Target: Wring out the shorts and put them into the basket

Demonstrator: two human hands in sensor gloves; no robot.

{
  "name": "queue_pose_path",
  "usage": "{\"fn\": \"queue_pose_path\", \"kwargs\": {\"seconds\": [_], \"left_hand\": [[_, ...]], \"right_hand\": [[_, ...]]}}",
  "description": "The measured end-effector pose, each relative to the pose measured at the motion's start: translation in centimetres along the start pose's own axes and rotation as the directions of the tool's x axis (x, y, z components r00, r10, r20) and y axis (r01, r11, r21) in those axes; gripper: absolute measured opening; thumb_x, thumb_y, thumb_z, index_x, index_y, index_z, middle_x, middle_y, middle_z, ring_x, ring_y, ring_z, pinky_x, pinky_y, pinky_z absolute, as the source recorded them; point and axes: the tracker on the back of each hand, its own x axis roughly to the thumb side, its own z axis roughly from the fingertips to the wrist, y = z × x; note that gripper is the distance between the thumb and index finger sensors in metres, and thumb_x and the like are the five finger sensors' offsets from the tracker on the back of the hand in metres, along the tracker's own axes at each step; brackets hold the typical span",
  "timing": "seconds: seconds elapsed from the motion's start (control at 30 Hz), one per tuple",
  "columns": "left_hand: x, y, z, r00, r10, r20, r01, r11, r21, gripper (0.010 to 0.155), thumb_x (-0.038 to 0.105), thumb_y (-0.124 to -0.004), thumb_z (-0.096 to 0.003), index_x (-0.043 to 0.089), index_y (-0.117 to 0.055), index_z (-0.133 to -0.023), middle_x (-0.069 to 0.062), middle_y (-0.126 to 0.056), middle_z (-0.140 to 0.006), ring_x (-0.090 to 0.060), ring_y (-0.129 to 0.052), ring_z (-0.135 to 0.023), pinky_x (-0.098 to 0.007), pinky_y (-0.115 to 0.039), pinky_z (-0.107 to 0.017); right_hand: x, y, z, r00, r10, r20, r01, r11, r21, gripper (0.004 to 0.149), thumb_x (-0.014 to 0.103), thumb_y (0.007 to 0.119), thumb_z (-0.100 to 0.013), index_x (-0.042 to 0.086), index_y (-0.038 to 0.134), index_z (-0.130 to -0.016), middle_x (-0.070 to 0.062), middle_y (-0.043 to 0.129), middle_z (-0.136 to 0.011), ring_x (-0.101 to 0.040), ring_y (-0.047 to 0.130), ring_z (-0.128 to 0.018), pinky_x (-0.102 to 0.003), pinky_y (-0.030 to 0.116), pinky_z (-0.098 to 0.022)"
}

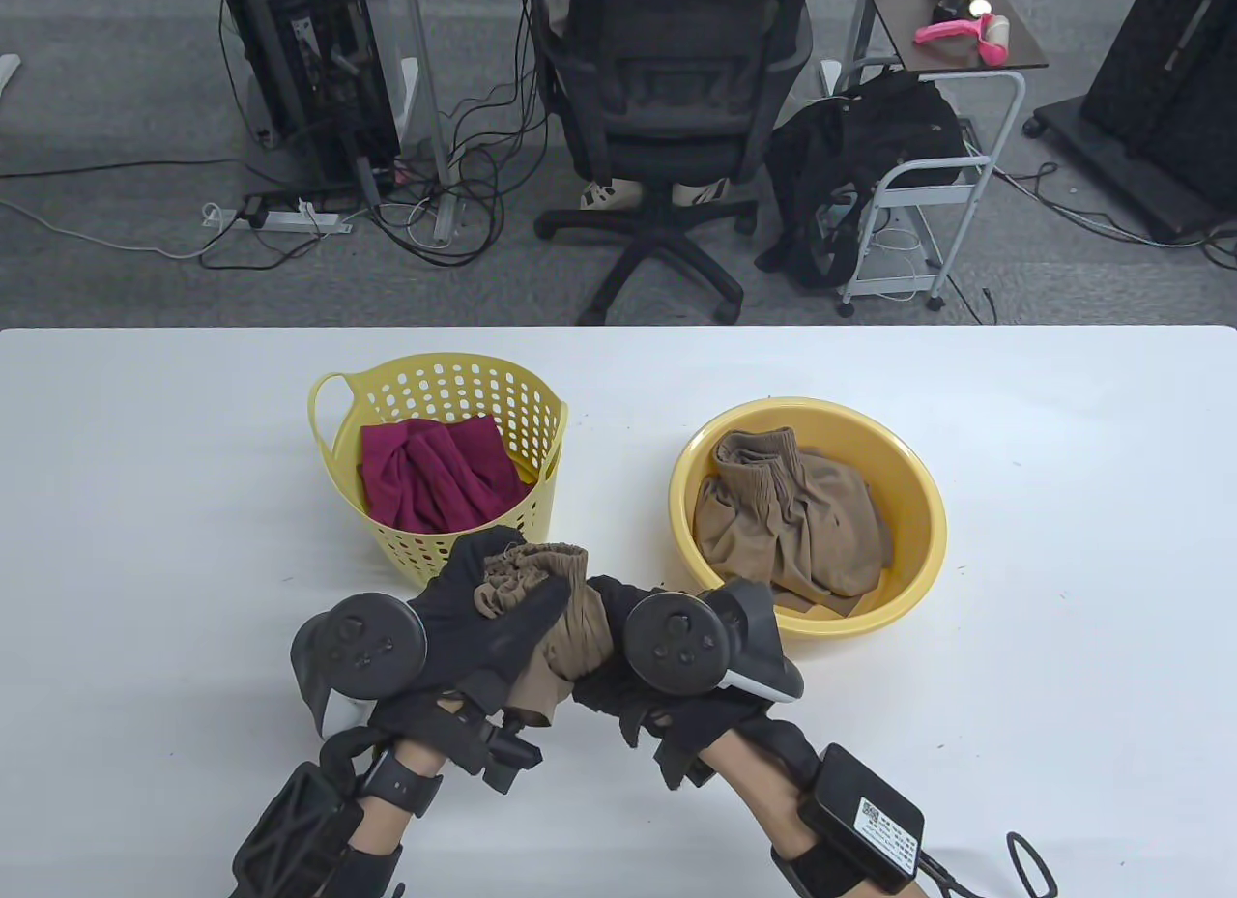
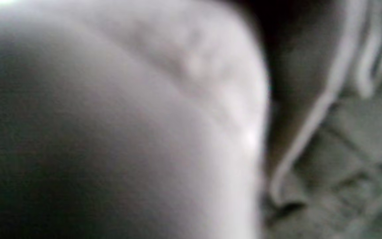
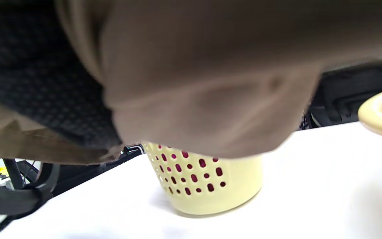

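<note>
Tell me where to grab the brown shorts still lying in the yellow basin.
Pinch the gathered waistband, coming from above. It stands as the highest ridge of the brown shorts, at the far-left side of the yellow basin, clear of the wall; the rest lies crumpled lower down.

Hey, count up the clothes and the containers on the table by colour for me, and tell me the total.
Brown clothes: 2, the shorts gripped by the left hand and right hand, and the pile in the basin.
Dark red clothes: 1, in the basket.
Yellow containers: 2, the basket with holes and the basin.
Total: 5.
</note>
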Motion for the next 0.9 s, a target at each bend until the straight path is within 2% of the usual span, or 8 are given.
{"fn": "queue_pose_path", "kwargs": {"seconds": [0.23,0.43,0.9], "left_hand": [[-0.5,-0.3,0.0,0.996,0.012,-0.088,-0.014,1.000,-0.024,0.067,0.062,-0.077,-0.0613,0.008,-0.061,-0.097,-0.020,-0.090,-0.079,-0.035,-0.107,-0.054,-0.051,-0.090,-0.040],[-1.0,-0.5,-0.1,0.985,0.054,-0.163,-0.064,0.996,-0.054,0.063,0.060,-0.076,-0.0620,0.007,-0.066,-0.094,-0.021,-0.094,-0.072,-0.033,-0.109,-0.046,-0.050,-0.091,-0.035],[-1.2,-0.6,-0.4,0.949,0.091,-0.301,-0.126,0.987,-0.099,0.056,0.057,-0.075,-0.0624,0.006,-0.078,-0.084,-0.021,-0.101,-0.055,-0.029,-0.111,-0.026,-0.045,-0.093,-0.020]], "right_hand": [[0.9,0.2,0.3,0.984,0.170,0.058,-0.167,0.984,-0.062,0.074,0.047,0.108,-0.029,0.009,0.074,-0.084,0.005,0.092,-0.054,-0.010,0.094,-0.024,-0.026,0.081,-0.017],[1.8,0.3,0.7,0.946,0.302,0.121,-0.286,0.949,-0.132,0.073,0.046,0.108,-0.029,0.009,0.075,-0.083,0.004,0.093,-0.054,-0.010,0.094,-0.024,-0.026,0.081,-0.017],[3.8,0.6,1.9,0.777,0.595,0.208,-0.520,0.791,-0.322,0.069,0.046,0.105,-0.033,0.008,0.074,-0.082,0.005,0.092,-0.053,-0.009,0.093,-0.024,-0.026,0.081,-0.016]]}}
